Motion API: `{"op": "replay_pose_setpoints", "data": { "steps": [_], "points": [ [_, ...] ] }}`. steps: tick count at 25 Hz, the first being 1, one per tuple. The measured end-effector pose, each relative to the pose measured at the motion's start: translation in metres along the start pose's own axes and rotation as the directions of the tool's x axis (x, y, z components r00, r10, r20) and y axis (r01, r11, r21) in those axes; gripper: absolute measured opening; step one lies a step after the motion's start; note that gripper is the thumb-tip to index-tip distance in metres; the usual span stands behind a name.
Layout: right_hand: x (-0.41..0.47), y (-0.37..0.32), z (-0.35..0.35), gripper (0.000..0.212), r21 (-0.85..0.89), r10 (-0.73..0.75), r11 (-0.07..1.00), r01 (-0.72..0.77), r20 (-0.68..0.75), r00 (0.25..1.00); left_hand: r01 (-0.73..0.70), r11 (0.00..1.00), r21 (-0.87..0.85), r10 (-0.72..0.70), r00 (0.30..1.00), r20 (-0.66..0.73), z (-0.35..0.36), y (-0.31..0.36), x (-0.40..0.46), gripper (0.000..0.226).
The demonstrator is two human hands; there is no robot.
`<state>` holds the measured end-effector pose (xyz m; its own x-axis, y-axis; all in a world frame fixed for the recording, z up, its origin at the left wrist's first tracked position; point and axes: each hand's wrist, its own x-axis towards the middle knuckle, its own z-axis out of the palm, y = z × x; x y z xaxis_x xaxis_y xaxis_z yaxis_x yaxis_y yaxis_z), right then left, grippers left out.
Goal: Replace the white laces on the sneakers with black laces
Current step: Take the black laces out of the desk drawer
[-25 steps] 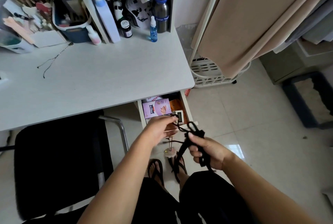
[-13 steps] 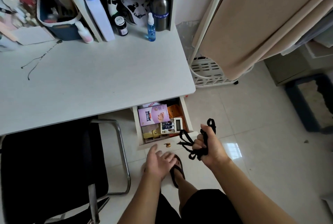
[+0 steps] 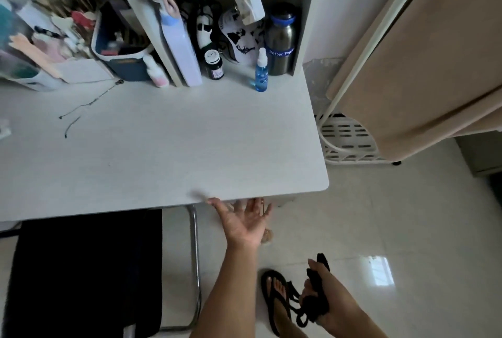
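My right hand (image 3: pixel 330 302) grips a bundle of black laces (image 3: pixel 312 303) low at the right, over the floor; loops hang from my fist. My left hand (image 3: pixel 243 219) is spread with straight fingers at the front edge of the white desk (image 3: pixel 168 153), fingertips reaching under it where the drawer was. The drawer no longer shows below the desk edge. No sneakers or white laces are in view.
A black chair (image 3: pixel 81 272) with a chrome frame stands under the desk at the left. On the desk's back: a blue spray bottle (image 3: pixel 261 71), a steel flask (image 3: pixel 281 41), a dark bin (image 3: pixel 122 47). A beige cloth rack (image 3: pixel 423 60) and white basket (image 3: pixel 347 142) stand right.
My left hand let go of the laces and went to the open drawer, which has slid out of sight under the desk. My right hand lowered with the laces.
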<state>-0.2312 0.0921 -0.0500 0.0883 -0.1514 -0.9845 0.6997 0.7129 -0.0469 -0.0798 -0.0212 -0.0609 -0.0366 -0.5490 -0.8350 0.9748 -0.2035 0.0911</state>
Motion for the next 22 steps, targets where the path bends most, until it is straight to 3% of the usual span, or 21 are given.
{"op": "replay_pose_setpoints", "data": {
  "steps": [2, 6, 8, 10, 12, 13, 15, 17, 22],
  "points": [
    [0.007, -0.009, 0.009, 0.034, -0.025, 0.003, 1.000, -0.002, 0.025, 1.000, -0.042, 0.998, 0.037, 0.040, 0.998, 0.044, 0.012, -0.002, 0.010, 0.090],
    [0.012, -0.024, 0.031, 0.038, -0.075, -0.017, 0.997, 0.025, 0.095, 0.995, -0.043, 0.966, 0.256, 0.035, 0.999, 0.035, -0.001, 0.002, 0.010, 0.039],
    [0.009, -0.026, 0.046, 0.036, -0.107, -0.036, 0.993, 0.049, 0.117, 0.992, 0.041, 0.918, 0.395, -0.051, 0.999, 0.015, -0.013, 0.011, -0.007, 0.034],
    [0.003, -0.023, 0.058, 0.034, -0.161, -0.037, 0.985, 0.057, 0.120, 0.992, 0.063, 0.903, 0.425, -0.063, 0.998, -0.013, -0.025, 0.022, -0.038, 0.032],
    [-0.007, -0.016, 0.068, 0.034, -0.263, -0.033, 0.963, 0.061, 0.110, 0.993, -0.002, 0.848, 0.529, 0.034, 0.998, -0.051, -0.040, 0.035, -0.081, 0.025],
    [-0.014, -0.010, 0.073, 0.036, -0.336, -0.032, 0.939, 0.067, 0.107, 0.994, -0.048, 0.759, 0.650, 0.114, 0.992, -0.060, -0.050, 0.042, -0.107, 0.021],
    [-0.030, 0.009, 0.082, 0.042, -0.476, -0.021, 0.876, 0.075, 0.118, 0.993, -0.143, 0.538, 0.831, 0.262, 0.965, -0.003, -0.078, 0.055, -0.159, 0.011],
    [-0.048, 0.039, 0.091, 0.047, -0.595, 0.028, 0.800, 0.069, 0.151, 0.988, -0.235, 0.437, 0.868, 0.365, 0.929, 0.068, -0.113, 0.067, -0.205, 0.006],
    [-0.081, 0.157, 0.098, 0.037, -0.882, 0.156, 0.466, 0.071, 0.161, 0.975, -0.369, 0.473, 0.800, 0.595, 0.803, 0.019, -0.204, 0.087, -0.295, 0.007]
  ]
}}
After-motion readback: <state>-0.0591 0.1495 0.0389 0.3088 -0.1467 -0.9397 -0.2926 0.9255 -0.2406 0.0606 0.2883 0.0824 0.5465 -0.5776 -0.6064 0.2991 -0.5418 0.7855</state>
